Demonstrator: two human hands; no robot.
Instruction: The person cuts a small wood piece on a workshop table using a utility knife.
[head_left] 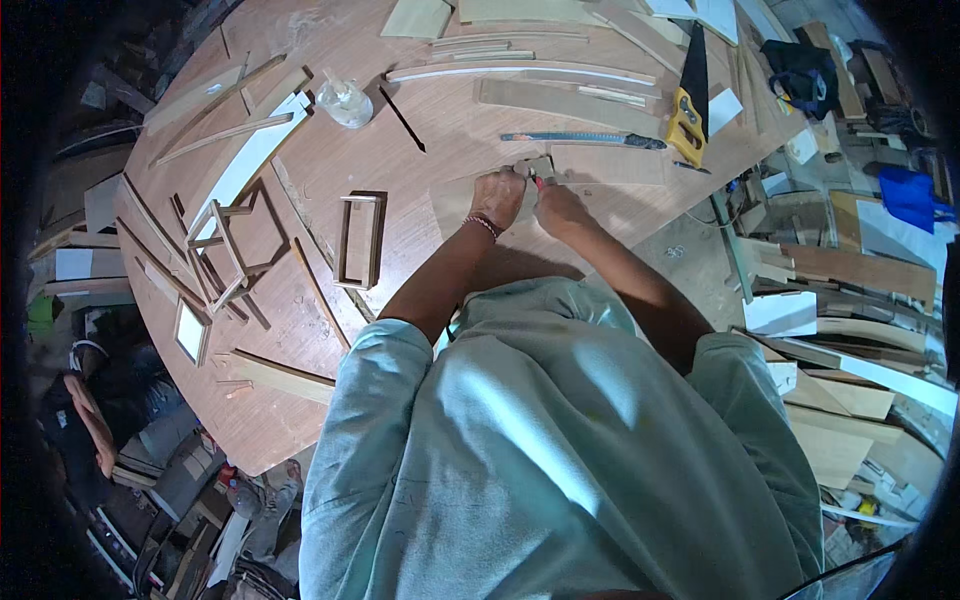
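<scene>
My two hands are close together over the near-right part of the wooden table (440,215). My left hand (498,197) is closed, its fingertips at a small piece of wood (541,166); what exactly it grips is hidden. My right hand (562,211) is closed around a small tool with a red part (538,182), whose kind I cannot make out. The tool meets the wood between the hands. Under them lies a thin flat board (450,205). Just beyond, a long blue-grey strip with a dark end (580,138) lies crosswise.
A yellow-handled handsaw (687,120) lies at the right. Leftward are a small rectangular wooden frame (343,245), a dark pointed stick (402,118), a clear plastic container (345,103) and angular wooden frames (228,245). Wood strips (520,72) lie at the back. Another person (90,410) is at lower left.
</scene>
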